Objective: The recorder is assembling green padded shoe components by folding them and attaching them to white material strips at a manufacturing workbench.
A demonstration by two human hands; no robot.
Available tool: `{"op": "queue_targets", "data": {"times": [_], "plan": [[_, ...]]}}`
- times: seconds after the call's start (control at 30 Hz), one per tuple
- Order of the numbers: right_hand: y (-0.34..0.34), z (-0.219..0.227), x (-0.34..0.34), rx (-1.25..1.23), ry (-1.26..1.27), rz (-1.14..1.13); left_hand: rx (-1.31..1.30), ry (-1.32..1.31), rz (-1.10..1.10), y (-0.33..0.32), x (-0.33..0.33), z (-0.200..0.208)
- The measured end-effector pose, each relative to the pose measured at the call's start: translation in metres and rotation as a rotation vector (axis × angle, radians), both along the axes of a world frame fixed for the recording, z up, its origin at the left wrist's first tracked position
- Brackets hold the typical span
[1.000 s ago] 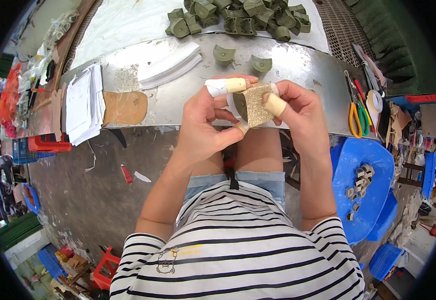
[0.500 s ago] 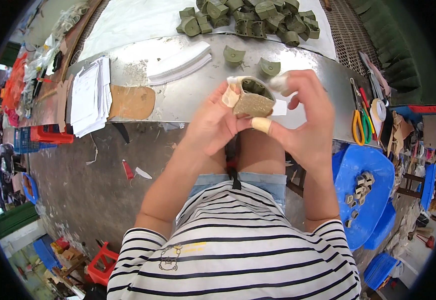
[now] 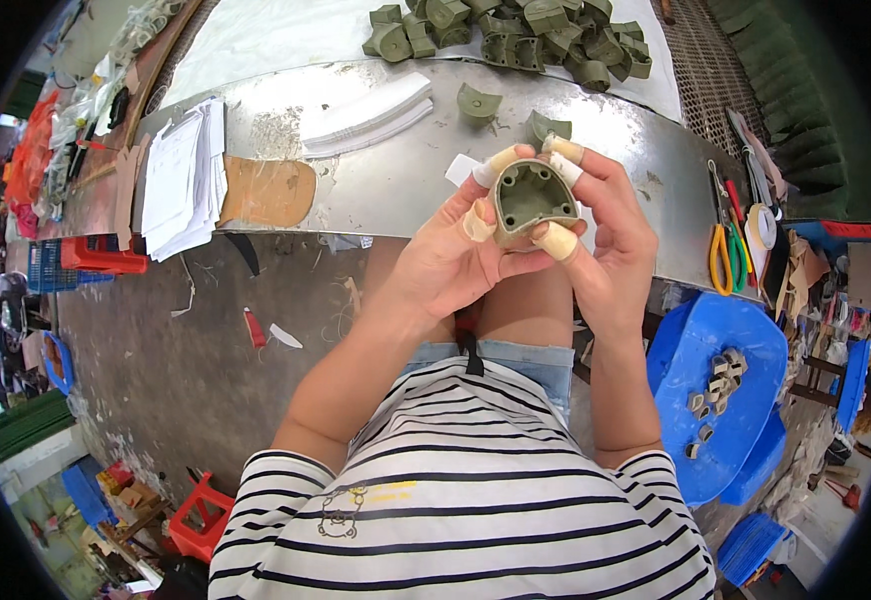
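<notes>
Above my lap, at the table's near edge, a hollow green plastic shoe heel (image 3: 540, 204) is held with its D-shaped opening toward me; small round holes show inside its rim. My left hand (image 3: 441, 262) grips it from the left, fingers closed against its wall. On the other side my right hand (image 3: 616, 225) closes on it, thumb at the lower rim and fingertips at the upper edge. Pale tape wraps several fingertips on both hands. Two loose green heels lie just beyond, one left (image 3: 478, 104) and one partly hidden by my right fingers (image 3: 548, 127).
A heap of green heels (image 3: 516, 40) lies on white cloth at the back. White curved strips (image 3: 368, 117), a paper stack (image 3: 184, 185) and a brown board (image 3: 268, 190) are left. Scissors (image 3: 722, 258) lie right, above a blue tub (image 3: 668, 400) with small covered heels (image 3: 721, 380).
The heel has turned so its hollow opening faces me; its glittery outer side showed before. My right fingers, lifted off its top earlier, now touch its upper rim.
</notes>
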State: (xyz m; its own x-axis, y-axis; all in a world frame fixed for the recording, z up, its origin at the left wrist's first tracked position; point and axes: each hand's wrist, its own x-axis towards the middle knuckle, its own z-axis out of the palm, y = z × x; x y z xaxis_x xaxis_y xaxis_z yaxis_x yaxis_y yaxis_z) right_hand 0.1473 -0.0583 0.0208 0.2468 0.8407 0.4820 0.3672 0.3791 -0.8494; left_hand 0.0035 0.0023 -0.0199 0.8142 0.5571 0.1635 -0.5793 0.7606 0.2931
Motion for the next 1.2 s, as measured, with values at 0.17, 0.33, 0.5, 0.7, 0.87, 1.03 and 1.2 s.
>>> {"op": "queue_targets", "data": {"times": [0.17,0.33,0.5,0.7,0.87,1.03,1.2], "plan": [[-0.004,-0.002,-0.005,-0.117,0.281,0.012,0.023,-0.007,0.066,-0.002,0.002,-0.007],[-0.002,0.001,-0.017,-0.097,0.336,0.070,0.033,0.077,0.154,-0.003,0.002,-0.005],[-0.003,-0.001,-0.020,-0.109,0.397,0.118,0.104,0.206,0.251,-0.009,0.005,-0.001],[0.001,-0.004,-0.011,-0.168,0.872,0.337,0.131,0.209,0.244,-0.006,0.003,-0.004],[0.006,-0.003,-0.018,-0.137,0.703,0.213,0.146,0.193,0.303,-0.005,0.008,-0.003],[0.006,-0.011,-0.021,0.028,0.317,0.135,0.077,0.151,0.272,-0.001,0.006,-0.004],[0.005,-0.001,-0.027,-0.167,0.671,0.138,0.111,0.151,0.359,-0.004,0.009,-0.003]]}}
